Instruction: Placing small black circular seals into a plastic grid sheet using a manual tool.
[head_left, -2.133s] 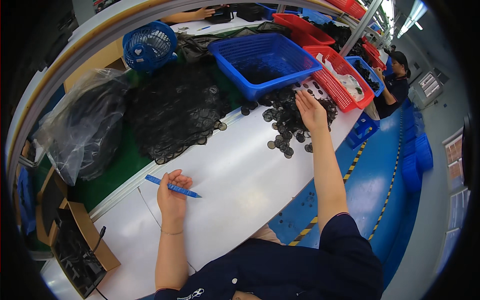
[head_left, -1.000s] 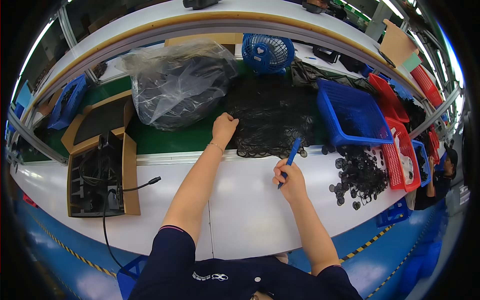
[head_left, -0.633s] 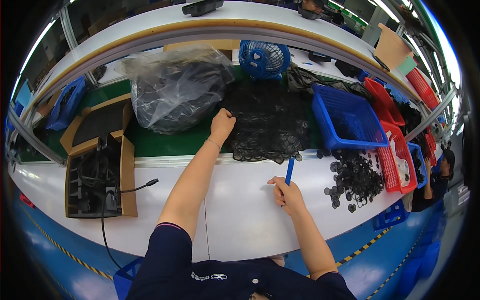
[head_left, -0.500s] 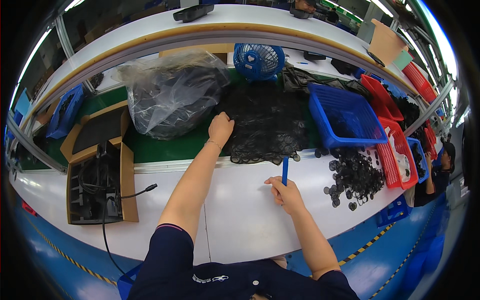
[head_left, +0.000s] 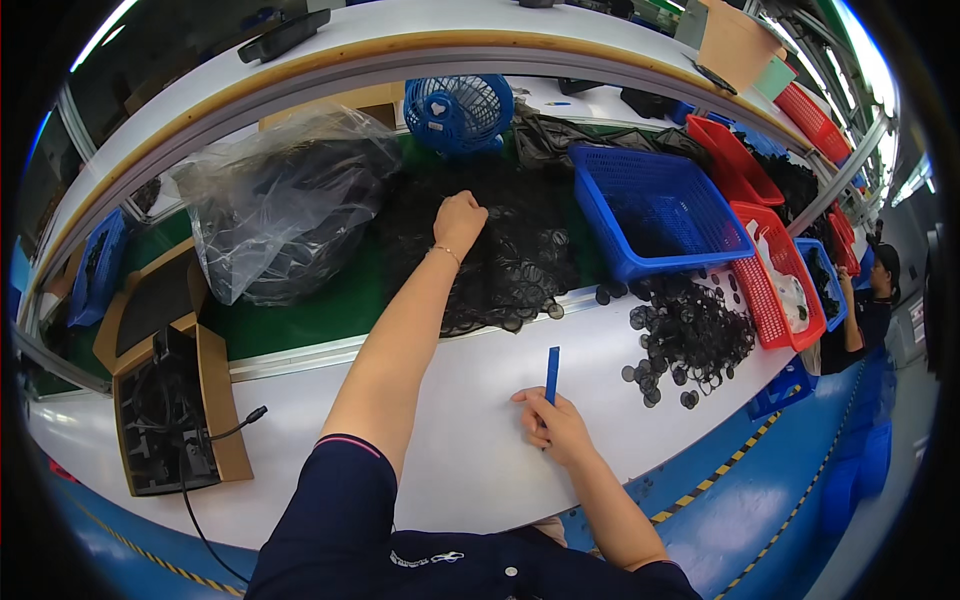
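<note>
I'm holding my curled left hand (head_left: 461,220), contents unclear, over the black pile (head_left: 516,278), likely light, best edge-pinched, my right hand (head_left: 560,432) clasping a blue stick (head_left: 553,374).

The tool (head_left: 552,374) is blue, the heap (head_left: 520,262) black.

Bag (head_left: 295,205) left of disc pile (head_left: 515,265), basket (head_left: 665,258) right, fan (head_left: 455,115) behind.

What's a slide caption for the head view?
Left hand at a spread of dark round pieces, right hand holding a slim blue stick.
</note>
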